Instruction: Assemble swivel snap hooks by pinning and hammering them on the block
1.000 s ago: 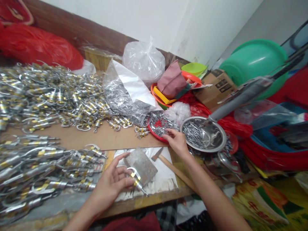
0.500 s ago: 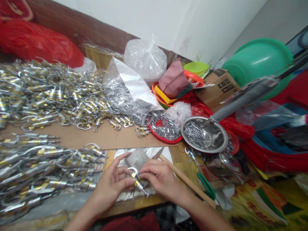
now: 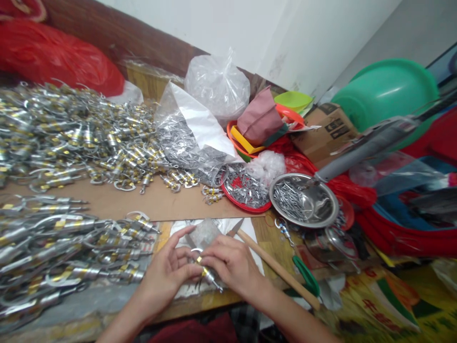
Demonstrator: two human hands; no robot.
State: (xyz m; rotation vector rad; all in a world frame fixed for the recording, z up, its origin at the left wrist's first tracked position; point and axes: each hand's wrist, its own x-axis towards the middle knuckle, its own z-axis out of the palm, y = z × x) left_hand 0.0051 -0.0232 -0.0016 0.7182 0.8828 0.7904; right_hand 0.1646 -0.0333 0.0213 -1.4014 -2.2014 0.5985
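Bare cardboard (image 3: 178, 204) is forming a lane between the heaped metal pieces (image 3: 89, 131) behind and the laid-out pieces (image 3: 76, 224) in front. The left hand (image 3: 169, 271) and right hand (image 3: 232, 261) are hemming in 1 hooked piece (image 3: 212, 279) over the bench (image 3: 266, 237). The hammer (image 3: 278, 270) is lying aslant beside the right hand, barring a flat slide rightward; beyond, the red tray (image 3: 255, 209) and steel bowl (image 3: 317, 207) are standing rim to rim, blocking low passage.

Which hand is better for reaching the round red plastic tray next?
Probably the right hand: it's nearer the round red plastic tray. The left hand is farther away, holding the silvery hooked metal piece with yellow parts.
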